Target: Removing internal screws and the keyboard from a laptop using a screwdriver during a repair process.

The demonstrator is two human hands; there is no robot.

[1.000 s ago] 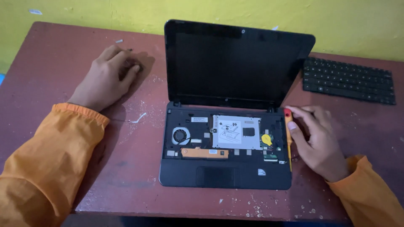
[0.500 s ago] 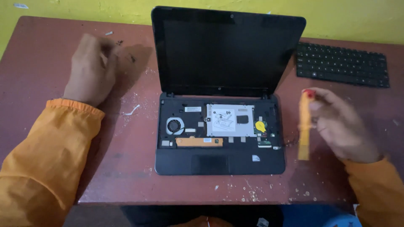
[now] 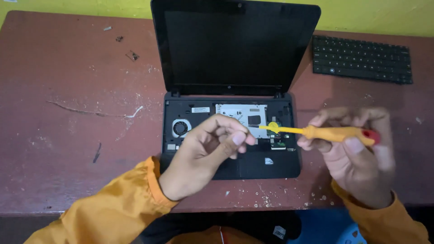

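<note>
A small black laptop [image 3: 235, 49] stands open on the reddish-brown table [image 3: 72, 117], its keyboard removed so the fan [image 3: 181, 128] and silver plate [image 3: 239, 113] show. My right hand [image 3: 357, 158] holds a yellow screwdriver [image 3: 334, 133] with a red end cap level over the laptop's right side, tip pointing left. My left hand [image 3: 205, 153] hovers over the laptop base, thumb and fingers pinched together close to the screwdriver's tip. Whether something small sits in that pinch is not visible. Both sleeves are orange.
The detached black keyboard [image 3: 361, 58] lies at the back right. Small screws and bits [image 3: 131, 55] lie at the back left. White scratches and crumbs mark the table. A yellow wall [image 3: 81, 7] runs behind it.
My left hand left the table's back left and came over the laptop base. My right hand lifted the screwdriver and turned it level, tip toward the left hand.
</note>
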